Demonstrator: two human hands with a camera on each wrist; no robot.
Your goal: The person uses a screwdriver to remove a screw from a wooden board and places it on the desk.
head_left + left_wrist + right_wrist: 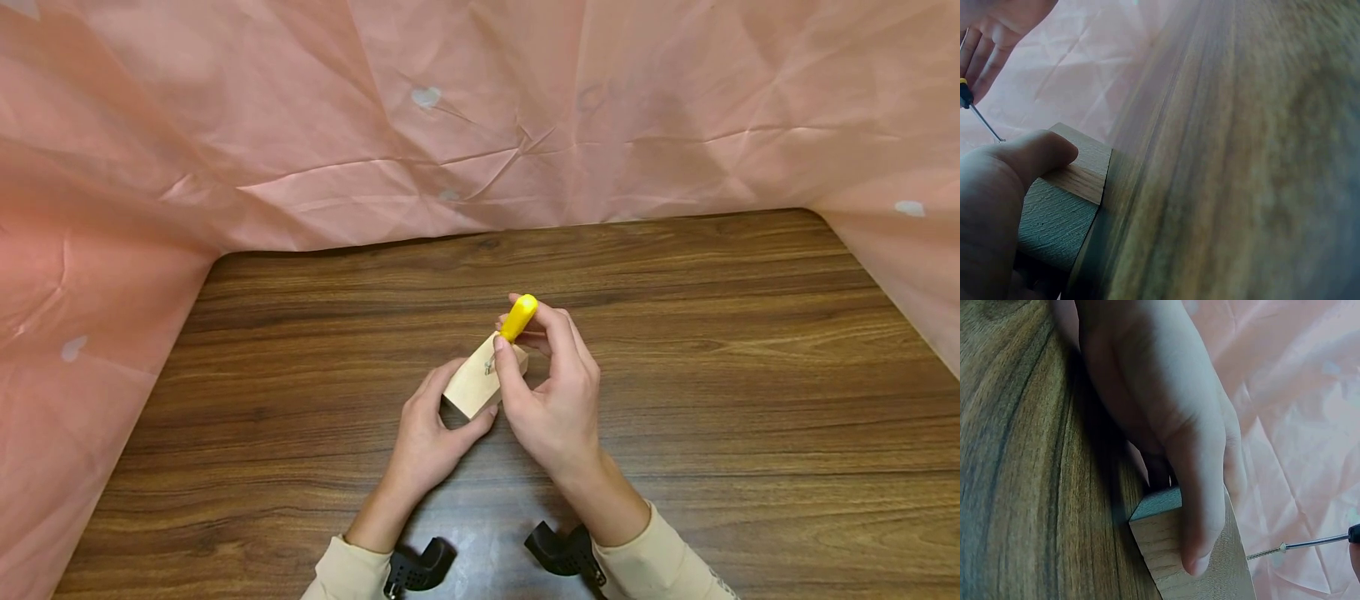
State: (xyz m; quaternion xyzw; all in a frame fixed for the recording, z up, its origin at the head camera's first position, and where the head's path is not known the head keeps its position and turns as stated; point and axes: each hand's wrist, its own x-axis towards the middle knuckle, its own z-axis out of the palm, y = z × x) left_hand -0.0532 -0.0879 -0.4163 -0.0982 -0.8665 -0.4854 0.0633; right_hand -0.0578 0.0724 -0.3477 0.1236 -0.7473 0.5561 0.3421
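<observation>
My left hand (431, 429) grips a pale wooden block (468, 387) on the table, thumb along the near side and fingers on the far side. My right hand (558, 400) holds a screwdriver (519, 317) by its yellow handle between thumb and fingers. In the right wrist view, a screw (1263, 554) sticks out of the block's face, and the metal shaft (1316, 542) meets its head. The left wrist view shows the left thumb (1047, 153) pressed across the block's side, with the dark screwdriver collar (965, 95) beyond it.
The brown wood-grain table (712, 400) spreads around both hands. Pink cloth (480, 108) with pale heart shapes hangs along its back and sides. Black wrist mounts (420, 564) sit at both sleeves near the front.
</observation>
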